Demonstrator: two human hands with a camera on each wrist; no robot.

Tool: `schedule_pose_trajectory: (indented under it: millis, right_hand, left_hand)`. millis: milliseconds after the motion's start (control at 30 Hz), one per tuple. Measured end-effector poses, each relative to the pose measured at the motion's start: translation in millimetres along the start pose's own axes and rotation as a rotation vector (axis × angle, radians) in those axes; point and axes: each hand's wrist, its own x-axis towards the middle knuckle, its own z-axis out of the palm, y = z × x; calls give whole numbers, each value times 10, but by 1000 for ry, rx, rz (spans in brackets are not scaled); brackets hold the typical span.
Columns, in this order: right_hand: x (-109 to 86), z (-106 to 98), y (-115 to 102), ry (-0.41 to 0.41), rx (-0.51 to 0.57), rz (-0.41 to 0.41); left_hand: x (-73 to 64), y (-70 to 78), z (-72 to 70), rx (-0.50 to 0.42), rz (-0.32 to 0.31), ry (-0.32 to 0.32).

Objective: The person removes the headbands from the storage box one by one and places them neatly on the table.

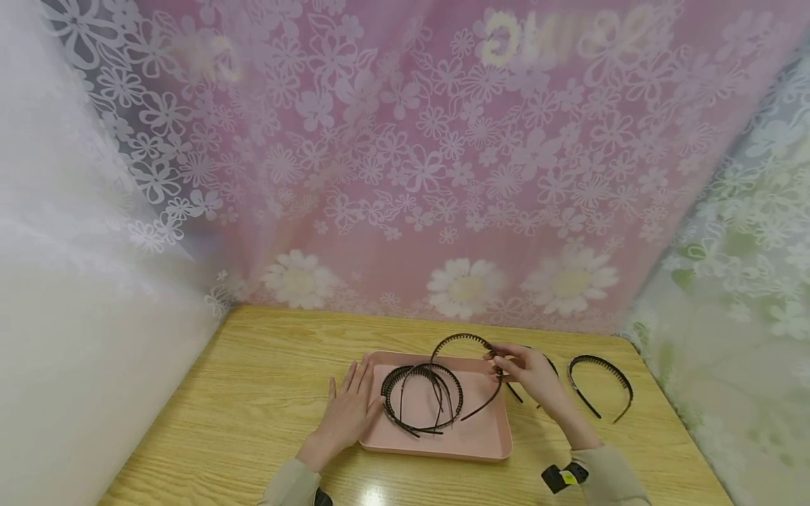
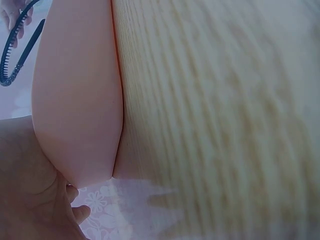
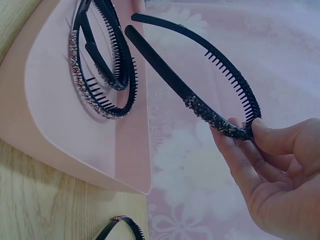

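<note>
My right hand (image 1: 531,376) pinches a black toothed headband (image 3: 210,117) between thumb and fingers, above the right side of a pink tray (image 1: 481,425). In the right wrist view, beadlike glitter covers the band's outer curve and its two ends point away from the hand. Several similar headbands (image 3: 75,65) lie overlapping in the tray's left half. With fingers straight, my left hand (image 1: 346,414) rests against the tray's left side. The left wrist view shows its palm beside the pink wall.
Right of the tray, one headband (image 1: 609,364) lies on the wooden table (image 1: 278,365). Another headband (image 1: 515,393) is partly hidden behind my right hand. A flowered pink curtain (image 1: 392,176) hangs along the back, with pale cloths at both sides.
</note>
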Motion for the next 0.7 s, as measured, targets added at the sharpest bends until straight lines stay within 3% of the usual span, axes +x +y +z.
schedule_pose_trajectory:
  millis: [700]
  right_hand:
    - [-68,-243,3,10,20,9]
  left_hand:
    - [-8,-10,22,10,0,8]
